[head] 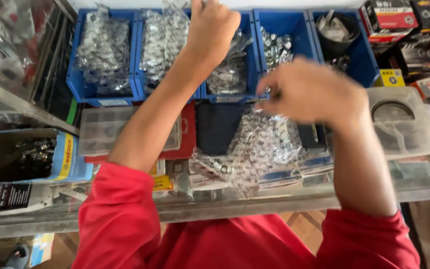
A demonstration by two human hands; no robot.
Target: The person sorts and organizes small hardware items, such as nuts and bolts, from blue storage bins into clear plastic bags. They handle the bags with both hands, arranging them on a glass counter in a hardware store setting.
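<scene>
Overhead, left hand (215,27) reaches blue bins (103,94).

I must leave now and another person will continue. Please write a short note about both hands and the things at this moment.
Left hand: raised over the blue bins, at the bagged metal parts; its grip cannot be seen.
Right hand: blurred, pinching the top of a clear bag of small metal parts above the glass counter.
Done: that one bag is out of the bins.
Left: other bags are in the bins.
</scene>
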